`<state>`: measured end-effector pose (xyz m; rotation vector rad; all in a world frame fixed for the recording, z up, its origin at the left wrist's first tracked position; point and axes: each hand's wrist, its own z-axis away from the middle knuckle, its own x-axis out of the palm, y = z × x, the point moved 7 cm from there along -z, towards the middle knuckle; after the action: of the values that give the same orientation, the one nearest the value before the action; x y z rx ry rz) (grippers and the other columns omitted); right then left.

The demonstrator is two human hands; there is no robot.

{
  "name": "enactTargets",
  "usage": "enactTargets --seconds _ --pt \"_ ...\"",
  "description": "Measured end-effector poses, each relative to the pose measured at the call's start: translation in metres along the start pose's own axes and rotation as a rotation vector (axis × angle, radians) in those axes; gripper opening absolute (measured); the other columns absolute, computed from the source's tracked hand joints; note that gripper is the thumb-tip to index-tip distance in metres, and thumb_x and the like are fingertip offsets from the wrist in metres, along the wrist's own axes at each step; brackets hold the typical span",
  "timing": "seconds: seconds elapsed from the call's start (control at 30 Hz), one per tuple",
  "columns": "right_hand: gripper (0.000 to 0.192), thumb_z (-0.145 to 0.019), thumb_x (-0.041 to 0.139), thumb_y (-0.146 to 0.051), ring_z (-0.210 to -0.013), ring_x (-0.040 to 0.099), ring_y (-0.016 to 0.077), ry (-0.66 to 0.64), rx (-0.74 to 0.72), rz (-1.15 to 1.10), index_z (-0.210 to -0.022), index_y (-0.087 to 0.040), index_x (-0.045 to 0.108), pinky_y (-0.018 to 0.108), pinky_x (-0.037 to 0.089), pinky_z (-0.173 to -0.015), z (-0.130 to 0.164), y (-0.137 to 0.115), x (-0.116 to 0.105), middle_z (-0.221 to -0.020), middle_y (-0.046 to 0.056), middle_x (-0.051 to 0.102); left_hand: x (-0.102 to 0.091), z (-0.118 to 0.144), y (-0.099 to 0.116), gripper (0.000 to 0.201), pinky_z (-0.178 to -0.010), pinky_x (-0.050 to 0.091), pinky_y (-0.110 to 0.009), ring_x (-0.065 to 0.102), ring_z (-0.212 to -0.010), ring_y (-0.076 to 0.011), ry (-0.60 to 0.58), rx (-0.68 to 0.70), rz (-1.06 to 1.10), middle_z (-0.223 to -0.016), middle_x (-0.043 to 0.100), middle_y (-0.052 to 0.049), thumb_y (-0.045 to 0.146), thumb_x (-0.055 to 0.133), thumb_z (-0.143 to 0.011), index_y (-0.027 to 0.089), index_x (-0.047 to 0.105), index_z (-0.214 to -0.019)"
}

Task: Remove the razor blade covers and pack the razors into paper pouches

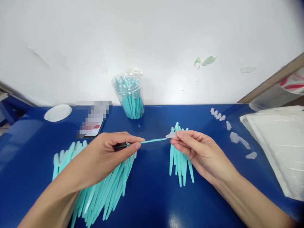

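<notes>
Between the thumb and fingers of my left hand (118,148) is a slim teal eyebrow razor (153,140), held almost level. My right hand (197,147) pinches a small translucent blade cap (171,135) at the razor's right end; how far the cap sits over the tip cannot be made out. Under my left hand and forearm lies a large pile of teal razors (106,190), partly hidden. A smaller pile of razors (180,164) rests below my right hand, some with their upper ends covered by my fingers.
A clear plastic tub (129,95) full of razors stands against the white wall. Several loose caps (235,137) lie to the right, beside white plastic-wrapped packs (273,139). At the back left are a white round lid or dish (58,113) and a phone (93,126), partly blurred out.
</notes>
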<state>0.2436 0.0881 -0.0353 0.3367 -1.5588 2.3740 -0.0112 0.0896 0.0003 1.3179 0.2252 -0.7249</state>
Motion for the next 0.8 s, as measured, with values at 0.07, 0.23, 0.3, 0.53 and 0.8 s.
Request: enactTargets --seconds 0.07,0.23,0.3,0.53,0.8 --pt "0.023 -0.073 0.096 -0.041 -0.089 0.08 0.0212 -0.004 0.012 -0.007 -0.082 -0.022 0.086 0.031 0.067 -0.089 -0.001 -0.001 -0.001 -0.09 0.007 0.084 -0.001 0.001 0.004 0.032 -0.055 0.042 -0.024 0.061 -0.079 -0.0162 0.021 0.067 -0.024 -0.104 0.073 -0.002 0.056 0.071 -0.095 0.039 0.082 -0.119" --pt "0.022 -0.073 0.096 -0.041 -0.089 0.081 0.0211 -0.001 0.027 -0.015 -0.082 -0.023 0.086 0.031 0.067 -0.089 -0.003 0.001 -0.003 -0.088 0.006 0.084 -0.005 0.004 0.017 0.028 -0.057 0.045 -0.025 0.063 -0.083 -0.0172 0.072 0.18 -0.082 -0.104 0.071 -0.002 0.051 0.07 -0.097 0.043 0.081 -0.121" --pt "0.022 -0.073 0.096 -0.04 -0.089 0.081 0.0207 0.004 0.028 -0.018 -0.081 -0.023 0.085 0.03 0.067 -0.089 -0.003 0.001 -0.003 -0.089 0.006 0.084 -0.008 0.004 0.017 0.028 -0.059 0.047 -0.025 0.065 -0.085 -0.0183 0.078 0.18 -0.1 -0.104 0.071 -0.001 0.052 0.071 -0.096 0.043 0.081 -0.121" --pt "0.025 -0.071 0.098 -0.04 -0.081 0.08 0.0157 -0.056 0.049 -0.021 -0.08 -0.02 0.086 0.02 0.066 -0.08 0.003 0.004 0.006 -0.084 0.006 0.084 0.002 0.005 0.023 0.028 -0.054 0.042 -0.026 0.056 -0.069 -0.0128 0.049 0.21 -0.114 -0.101 0.069 -0.001 0.049 0.068 -0.099 0.042 0.081 -0.123" --pt "0.027 -0.078 0.093 -0.044 -0.079 0.081 0.0169 -0.165 0.001 0.149 -0.086 -0.021 0.085 0.023 0.067 -0.077 0.011 0.004 0.015 -0.085 0.006 0.084 0.022 0.01 0.046 0.024 -0.057 0.043 -0.023 0.058 -0.069 -0.0107 0.032 0.261 -0.22 -0.092 0.072 0.004 0.045 0.065 -0.101 0.044 0.083 -0.117"
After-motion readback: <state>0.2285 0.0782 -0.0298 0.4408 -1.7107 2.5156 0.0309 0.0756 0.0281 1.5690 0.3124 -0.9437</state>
